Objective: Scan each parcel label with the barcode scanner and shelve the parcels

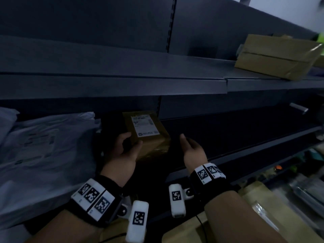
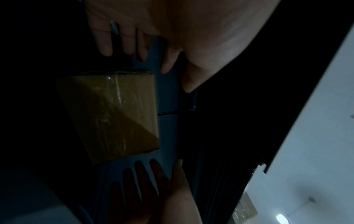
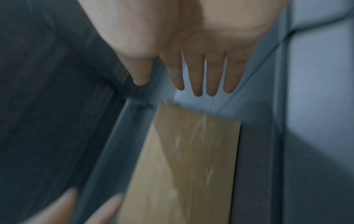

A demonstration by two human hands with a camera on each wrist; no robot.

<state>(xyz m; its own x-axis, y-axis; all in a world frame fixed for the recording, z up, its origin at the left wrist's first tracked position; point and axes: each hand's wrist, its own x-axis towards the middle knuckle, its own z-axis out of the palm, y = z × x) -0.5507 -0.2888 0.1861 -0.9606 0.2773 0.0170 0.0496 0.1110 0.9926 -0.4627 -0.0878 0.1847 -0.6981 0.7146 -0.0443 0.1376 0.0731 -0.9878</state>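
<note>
A small brown taped parcel with a white label facing up lies on the dark lower shelf. My left hand is at its near left corner with fingers loosely spread. In the left wrist view a gap shows between those fingers and the parcel. My right hand hovers just right of the parcel, fingers straight and holding nothing. In the right wrist view the parcel lies beyond its fingertips. No barcode scanner is in view.
Grey plastic mailer bags fill the same shelf to the left. A large cardboard box sits on the upper shelf at the right. Flat cardboard boxes and wrapped goods lie below, near my wrists.
</note>
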